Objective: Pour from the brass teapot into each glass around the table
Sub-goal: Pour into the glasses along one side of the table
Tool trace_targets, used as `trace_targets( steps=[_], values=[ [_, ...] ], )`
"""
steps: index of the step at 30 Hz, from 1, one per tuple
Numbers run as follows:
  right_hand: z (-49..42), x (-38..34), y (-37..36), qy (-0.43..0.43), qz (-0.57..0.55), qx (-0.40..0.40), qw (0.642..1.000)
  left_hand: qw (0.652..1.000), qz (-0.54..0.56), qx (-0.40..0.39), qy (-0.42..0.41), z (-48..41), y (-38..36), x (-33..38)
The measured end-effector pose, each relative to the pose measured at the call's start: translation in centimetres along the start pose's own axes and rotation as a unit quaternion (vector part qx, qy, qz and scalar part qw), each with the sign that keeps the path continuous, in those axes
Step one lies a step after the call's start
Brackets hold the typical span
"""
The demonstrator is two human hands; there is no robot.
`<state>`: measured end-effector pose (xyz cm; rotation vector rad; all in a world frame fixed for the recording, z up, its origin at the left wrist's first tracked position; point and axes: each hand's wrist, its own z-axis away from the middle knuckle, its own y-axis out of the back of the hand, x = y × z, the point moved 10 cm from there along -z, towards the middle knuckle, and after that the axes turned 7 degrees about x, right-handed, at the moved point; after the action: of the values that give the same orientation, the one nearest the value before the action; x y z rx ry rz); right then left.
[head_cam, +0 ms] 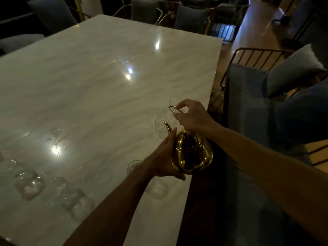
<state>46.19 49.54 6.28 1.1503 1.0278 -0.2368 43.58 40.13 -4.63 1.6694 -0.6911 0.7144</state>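
Observation:
A shiny brass teapot [192, 153] hangs over the right edge of the white marble table [92, 89]. My right hand [191, 118] grips its thin wire handle from above. My left hand [165, 158] cups the pot's left side and underside. The curved spout points up and left, right beside the rim of a clear glass [161, 127]. Another clear glass [174, 102] stands just beyond my right hand. A third glass [133, 166] is partly hidden behind my left wrist, with one more [158, 189] below my left hand.
Several clear glasses [29, 183] cluster near the table's front left, one [74, 197] closer to my left forearm. A blue upholstered chair with a wire back [248, 89] and a cushion [292, 71] stands right of the table. More chairs [191, 18] line the far end.

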Motion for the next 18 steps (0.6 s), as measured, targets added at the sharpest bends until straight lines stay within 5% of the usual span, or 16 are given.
trace_targets(
  steps=[18],
  values=[
    [-7.1,1.6,-2.2,-0.054,-0.009,-0.084,0.995,0.993,0.091,0.019,0.078,-4.2,-0.7,-3.2]
  ],
)
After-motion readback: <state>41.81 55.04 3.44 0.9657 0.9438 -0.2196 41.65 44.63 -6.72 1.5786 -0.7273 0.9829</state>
